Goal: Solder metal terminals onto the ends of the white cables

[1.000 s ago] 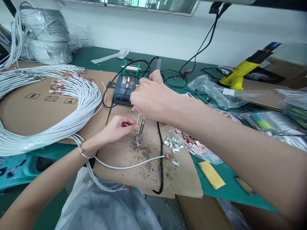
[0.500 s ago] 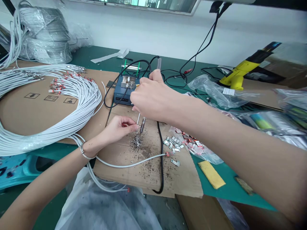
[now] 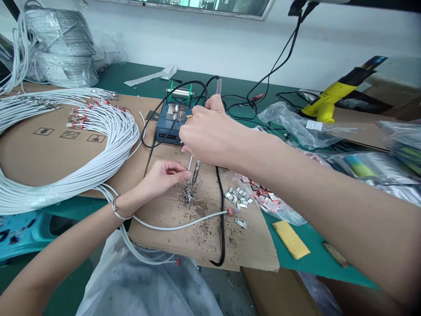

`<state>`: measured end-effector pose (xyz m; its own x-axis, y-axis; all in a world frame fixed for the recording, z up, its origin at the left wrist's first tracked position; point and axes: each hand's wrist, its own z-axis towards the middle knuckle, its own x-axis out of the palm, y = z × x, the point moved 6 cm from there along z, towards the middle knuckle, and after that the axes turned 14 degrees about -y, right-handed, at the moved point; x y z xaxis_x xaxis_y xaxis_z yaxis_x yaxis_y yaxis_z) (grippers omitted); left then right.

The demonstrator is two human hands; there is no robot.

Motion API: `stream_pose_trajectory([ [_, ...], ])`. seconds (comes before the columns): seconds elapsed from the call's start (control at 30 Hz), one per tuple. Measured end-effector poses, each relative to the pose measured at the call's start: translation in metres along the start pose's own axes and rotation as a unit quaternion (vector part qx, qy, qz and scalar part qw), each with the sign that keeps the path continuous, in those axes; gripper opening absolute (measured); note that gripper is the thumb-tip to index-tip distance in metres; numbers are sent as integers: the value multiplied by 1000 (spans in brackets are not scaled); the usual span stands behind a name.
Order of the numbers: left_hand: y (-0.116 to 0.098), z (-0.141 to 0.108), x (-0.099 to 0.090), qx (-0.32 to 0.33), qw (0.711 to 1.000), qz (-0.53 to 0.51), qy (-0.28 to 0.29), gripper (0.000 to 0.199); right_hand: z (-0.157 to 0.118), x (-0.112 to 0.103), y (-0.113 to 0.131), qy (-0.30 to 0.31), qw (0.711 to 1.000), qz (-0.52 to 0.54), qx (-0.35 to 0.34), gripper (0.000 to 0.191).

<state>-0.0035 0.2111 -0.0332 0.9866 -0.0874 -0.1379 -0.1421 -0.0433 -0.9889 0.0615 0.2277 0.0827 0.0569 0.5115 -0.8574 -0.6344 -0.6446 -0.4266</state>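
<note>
My left hand (image 3: 167,176) pinches something small at its fingertips, too small to make out, beside a thin pale rod (image 3: 190,163). My right hand (image 3: 207,129) is closed round a tool whose ribbed end (image 3: 219,86) sticks up above the fist; a metal tip (image 3: 196,171) shows below the fist. Under the fingertips lies a heap of metal bits (image 3: 187,194) on the cardboard (image 3: 158,237). Behind my right hand stands a blue soldering station (image 3: 167,131) with a reel (image 3: 180,93) at its back.
A large bundle of white cables (image 3: 112,162) curves over the left side. Small metal connectors (image 3: 237,196) lie right of the heap, near a plastic bag (image 3: 272,204), a black cable (image 3: 221,219) and a yellow sponge (image 3: 291,239). A yellow heat gun (image 3: 329,101) stands at the back right.
</note>
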Motion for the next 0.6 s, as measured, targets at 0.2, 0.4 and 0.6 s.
stream_pose_trajectory([
  [0.2, 0, 0, 0, -2, 1000, 4, 1, 23, 0, -1, 0, 2, 1000, 7, -1, 17],
  [0.4, -1, 0, -1, 6, 1000, 13, -3, 24, 0, 0, 0, -7, 1000, 1, -2, 18],
  [0.6, -5, -2, 0, 22, 1000, 10, 1, 23, 1, 1, -1, 14, 1000, -10, -4, 24],
])
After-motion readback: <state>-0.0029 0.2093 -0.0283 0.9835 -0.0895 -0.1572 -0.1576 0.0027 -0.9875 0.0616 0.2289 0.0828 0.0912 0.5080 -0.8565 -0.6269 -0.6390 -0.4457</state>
